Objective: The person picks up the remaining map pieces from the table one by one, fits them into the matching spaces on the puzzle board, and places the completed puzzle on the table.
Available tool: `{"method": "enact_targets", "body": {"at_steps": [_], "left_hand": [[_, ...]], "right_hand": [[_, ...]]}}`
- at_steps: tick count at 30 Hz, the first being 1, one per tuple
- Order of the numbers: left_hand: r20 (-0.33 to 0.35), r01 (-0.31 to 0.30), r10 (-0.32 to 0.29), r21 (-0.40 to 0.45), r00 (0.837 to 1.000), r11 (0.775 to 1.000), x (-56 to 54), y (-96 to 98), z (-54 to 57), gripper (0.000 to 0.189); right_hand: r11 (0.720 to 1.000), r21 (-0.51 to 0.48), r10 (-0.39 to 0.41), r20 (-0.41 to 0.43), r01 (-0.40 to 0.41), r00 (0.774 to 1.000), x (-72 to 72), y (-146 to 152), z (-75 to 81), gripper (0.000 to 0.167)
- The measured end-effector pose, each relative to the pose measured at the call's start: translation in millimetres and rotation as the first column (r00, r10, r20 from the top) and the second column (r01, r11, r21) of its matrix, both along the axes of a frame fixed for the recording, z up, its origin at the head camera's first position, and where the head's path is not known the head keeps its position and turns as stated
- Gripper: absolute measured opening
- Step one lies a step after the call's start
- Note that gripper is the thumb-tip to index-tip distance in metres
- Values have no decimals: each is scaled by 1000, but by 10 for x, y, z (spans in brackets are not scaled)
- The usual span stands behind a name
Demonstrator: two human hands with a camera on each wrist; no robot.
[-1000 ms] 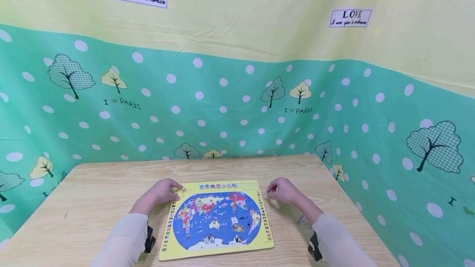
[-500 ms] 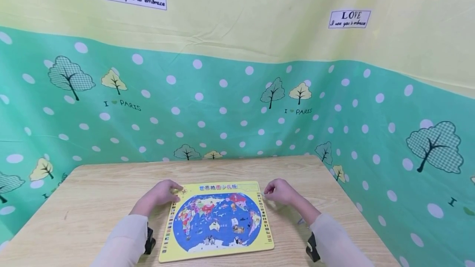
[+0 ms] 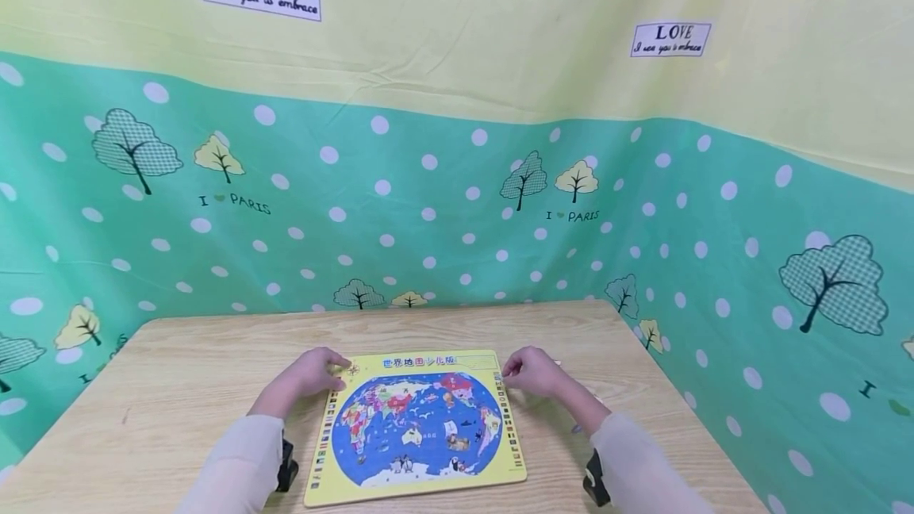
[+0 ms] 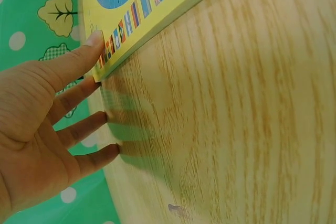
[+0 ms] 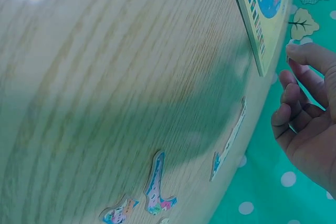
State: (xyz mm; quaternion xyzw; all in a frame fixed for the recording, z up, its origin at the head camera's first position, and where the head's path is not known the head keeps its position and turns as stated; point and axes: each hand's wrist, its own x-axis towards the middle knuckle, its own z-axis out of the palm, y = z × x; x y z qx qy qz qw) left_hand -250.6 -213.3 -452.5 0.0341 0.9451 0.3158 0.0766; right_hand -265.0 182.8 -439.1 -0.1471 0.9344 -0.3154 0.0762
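Observation:
A yellow world map puzzle board (image 3: 317, 450) lies flat on the table, with flags printed along its sides. My left hand (image 3: 312, 372) is at its far left corner. In the left wrist view, the thumb (image 4: 79, 61) rests on the board's top face, while the other fingers are spread and fairly straight by its edge. Beside the far right corner, my right hand (image 3: 534, 371) pinches a small, thin puzzle piece (image 5: 290, 49) between thumb and index finger, its other fingers loosely curled. The right wrist view shows that piece edge-on, so its print is hidden.
Several loose puzzle pieces lie on the wooden table (image 3: 178, 387) right of the board: a long thin piece (image 5: 229, 140), a branching piece (image 5: 156, 184) and a small piece (image 5: 119, 212). My right arm partly covers them in the head view. A green dotted curtain (image 3: 400, 205) hangs behind.
My right hand has moved slightly left with the puzzle piece, closer to the board's far right corner. My left hand and the board have stayed in place.

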Motion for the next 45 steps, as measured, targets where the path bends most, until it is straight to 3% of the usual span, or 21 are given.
{"method": "enact_targets", "body": {"at_steps": [45], "left_hand": [[1,8,-8,0,1000,1000,6,4,18,38]], "right_hand": [[985,15,170,17,-170,985,76,-371,-179,3]]}}
